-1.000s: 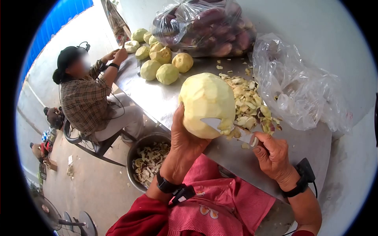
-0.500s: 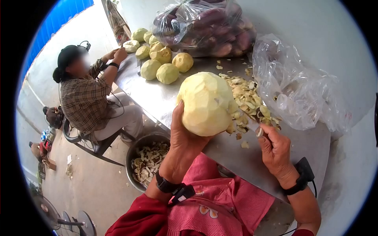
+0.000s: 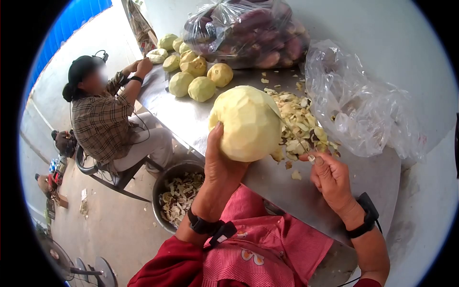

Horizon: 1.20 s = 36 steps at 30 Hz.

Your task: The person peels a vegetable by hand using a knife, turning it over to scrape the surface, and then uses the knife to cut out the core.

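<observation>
A large, round, pale yellow peeled root vegetable (image 3: pixel 246 124) rests up in my left hand (image 3: pixel 222 167), the thumb along its left side and the other fingers hidden beneath it. Its surface shows flat facets from cutting. My right hand (image 3: pixel 330 177) is closed around a knife (image 3: pixel 296 138). The thin blade appears almost edge-on and points up and left, its tip at the vegetable's right side. Behind the vegetable, a heap of peelings (image 3: pixel 299 112) lies on the metal table (image 3: pixel 272 186).
Several peeled vegetables (image 3: pixel 201 88) sit farther back on the table. A clear bag of purplish produce (image 3: pixel 248 36) and a crumpled plastic bag (image 3: pixel 354 105) stand by the wall. A metal basin (image 3: pixel 156 203) of peelings is on the floor. A person (image 3: pixel 103 115) sits at left.
The vegetable has turned in my left hand and shifted slightly left. My right hand has tilted the knife, so its blade shows narrower against the vegetable's right side.
</observation>
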Tool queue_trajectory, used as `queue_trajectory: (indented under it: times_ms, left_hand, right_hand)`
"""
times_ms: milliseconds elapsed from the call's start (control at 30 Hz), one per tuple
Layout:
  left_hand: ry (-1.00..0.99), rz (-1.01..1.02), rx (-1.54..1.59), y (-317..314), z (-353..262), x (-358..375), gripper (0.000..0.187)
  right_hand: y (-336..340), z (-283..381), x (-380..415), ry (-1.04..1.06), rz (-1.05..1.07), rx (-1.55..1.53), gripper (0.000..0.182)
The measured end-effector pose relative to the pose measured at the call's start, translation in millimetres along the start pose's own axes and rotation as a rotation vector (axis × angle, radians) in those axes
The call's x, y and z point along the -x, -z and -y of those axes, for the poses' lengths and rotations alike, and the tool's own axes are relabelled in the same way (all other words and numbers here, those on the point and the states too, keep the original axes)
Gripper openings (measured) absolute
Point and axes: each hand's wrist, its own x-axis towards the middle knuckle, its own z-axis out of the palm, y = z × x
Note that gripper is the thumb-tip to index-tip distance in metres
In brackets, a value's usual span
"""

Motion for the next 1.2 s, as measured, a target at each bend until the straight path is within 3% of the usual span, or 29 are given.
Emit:
queue_trajectory:
  times_ms: [67, 200, 267, 467, 700, 767, 900, 1000, 1100, 1200]
  left_hand:
    - [-0.007, -0.007, -0.003, 0, 0, 0, 0.07]
    - [-0.001, 0.016, 0.013, 1, 0, 0, 0.069]
    - [-0.002, 0.023, 0.024, 2, 0, 0, 0.069]
    - [-0.016, 0.015, 0.022, 0, 1, 2, 0.065]
    - [-0.065, -0.019, -0.012, -2, 2, 3, 0.064]
    - [-0.08, -0.019, 0.004, -1, 0, 4, 0.063]
    - [-0.098, 0.003, -0.039, 2, -6, 9, 0.062]
    - [-0.082, -0.021, -0.045, -1, -4, 8, 0.062]
    - [-0.089, -0.031, -0.02, -1, -1, 6, 0.062]
    - [-0.095, -0.019, 0.004, -1, -1, 5, 0.062]
  right_hand:
    - [5, 2, -1, -0.225, 0.147, -0.295, 0.033]
    - [5, 1, 0, -0.236, 0.173, -0.309, 0.031]
    - [0, -3, 4, 0.057, 0.027, 0.026, 0.028]
    - [1, 5, 3, 0.301, -0.045, 0.282, 0.024]
    - [2, -14, -4, 0.309, -0.177, 0.351, 0.023]
    - [7, -22, -6, 0.106, -0.245, 0.297, 0.024]
    - [7, -15, -5, 0.092, -0.187, 0.292, 0.025]
    - [0, 1, 3, 0.165, -0.133, 0.287, 0.025]
    - [-2, 1, 6, 0.383, -0.042, 0.383, 0.027]
    - [-5, -3, 5, 0.39, -0.045, 0.377, 0.029]
